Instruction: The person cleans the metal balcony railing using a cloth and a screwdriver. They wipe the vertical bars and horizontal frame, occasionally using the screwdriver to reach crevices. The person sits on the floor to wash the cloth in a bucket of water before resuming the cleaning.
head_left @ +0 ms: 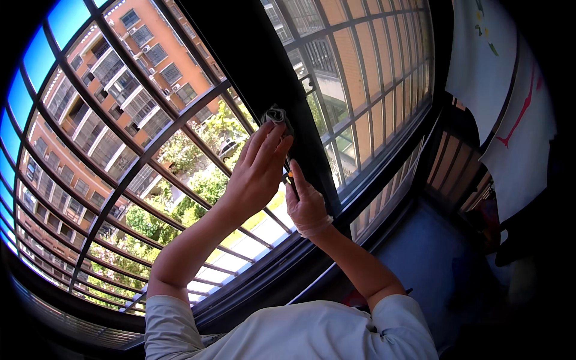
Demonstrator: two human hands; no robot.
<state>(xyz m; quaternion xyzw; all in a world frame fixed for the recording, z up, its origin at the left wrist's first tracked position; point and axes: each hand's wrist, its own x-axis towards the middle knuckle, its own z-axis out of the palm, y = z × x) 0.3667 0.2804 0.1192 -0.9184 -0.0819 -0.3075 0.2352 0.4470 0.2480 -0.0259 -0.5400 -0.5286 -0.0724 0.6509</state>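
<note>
My left hand [259, 163] reaches up, its fingers closed over a crumpled grey cloth [276, 116]. That cloth is pressed against the dark upright frame [282, 78] of a sliding window. Lower and to the right, my right hand [308, 207] wears a thin see-through glove. Its fingers are wrapped around a slim dark tool with an orange part [290, 177], held close to the same frame. Most of the tool is hidden by the fingers, so its kind does not show. A small metal catch [307, 84] sits on the frame above my hands.
Curved metal bars [141, 162] stand outside the open window on the left, with trees and an orange building beyond. A glass pane [360, 78] fills the right side. White cloth with coloured marks [516, 126] hangs at far right. The window track [252, 282] runs below my arms.
</note>
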